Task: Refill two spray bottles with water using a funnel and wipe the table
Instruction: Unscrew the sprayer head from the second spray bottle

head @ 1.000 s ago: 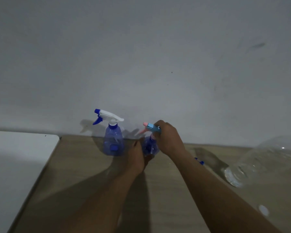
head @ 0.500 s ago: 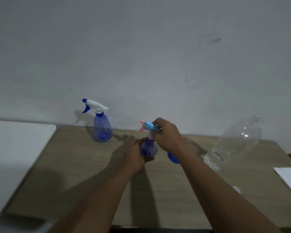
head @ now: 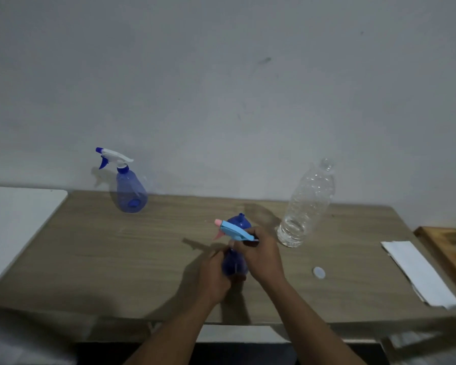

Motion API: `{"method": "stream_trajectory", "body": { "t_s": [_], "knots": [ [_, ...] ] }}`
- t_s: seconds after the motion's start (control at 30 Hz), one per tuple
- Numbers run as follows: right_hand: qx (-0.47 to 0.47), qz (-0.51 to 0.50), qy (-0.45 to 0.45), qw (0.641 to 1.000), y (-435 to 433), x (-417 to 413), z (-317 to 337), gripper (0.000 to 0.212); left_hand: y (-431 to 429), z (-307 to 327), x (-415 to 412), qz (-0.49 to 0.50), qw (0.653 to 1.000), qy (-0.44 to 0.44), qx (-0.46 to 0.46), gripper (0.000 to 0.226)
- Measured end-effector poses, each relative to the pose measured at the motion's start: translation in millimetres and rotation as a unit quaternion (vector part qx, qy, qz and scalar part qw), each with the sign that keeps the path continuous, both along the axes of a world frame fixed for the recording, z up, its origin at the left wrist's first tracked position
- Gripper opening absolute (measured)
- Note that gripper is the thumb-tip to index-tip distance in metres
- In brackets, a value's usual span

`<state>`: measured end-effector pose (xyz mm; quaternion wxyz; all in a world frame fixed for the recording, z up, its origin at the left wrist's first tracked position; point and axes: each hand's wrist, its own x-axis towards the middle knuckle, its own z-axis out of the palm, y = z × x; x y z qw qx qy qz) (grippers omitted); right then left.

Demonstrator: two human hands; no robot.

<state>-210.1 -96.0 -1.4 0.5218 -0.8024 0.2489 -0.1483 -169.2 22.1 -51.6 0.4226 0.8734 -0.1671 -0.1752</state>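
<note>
A small blue spray bottle [head: 234,263] stands mid-table between my hands. My left hand [head: 213,272] wraps its body. My right hand [head: 258,255] grips its light-blue spray head [head: 234,231] with the pink nozzle, at the neck. Just behind it lies a blue funnel [head: 239,220], partly hidden. A second blue spray bottle [head: 129,192] with a white and blue trigger head stands at the back left by the wall. A clear plastic water bottle [head: 307,206], uncapped, stands to the right with a little water in it. A folded white cloth [head: 419,272] lies at the right.
The wooden table [head: 116,254] runs along a grey wall. A white bottle cap [head: 319,272] lies right of my hands. A white surface [head: 13,219] adjoins the table on the left, and a wooden frame [head: 448,248] sits at the far right.
The view has tilted down and pulled back. Both hands have drawn the small spray bottle toward me, away from the wall and the other spray bottle.
</note>
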Motion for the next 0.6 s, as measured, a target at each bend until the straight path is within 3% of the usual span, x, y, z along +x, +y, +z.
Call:
{"method": "stream_trajectory", "body": {
  "t_s": [0.23, 0.6],
  "knots": [
    [0.058, -0.026, -0.042, 0.997, 7, -20, -33, 0.021, 0, -15, -23, 0.012, 0.997, -0.070, 0.039, 0.034],
    [0.077, 0.056, -0.073, 0.993, -9, -13, -42, 0.015, 0, -24, -23, 0.031, 0.994, -0.091, 0.042, 0.047]
  ]
}}
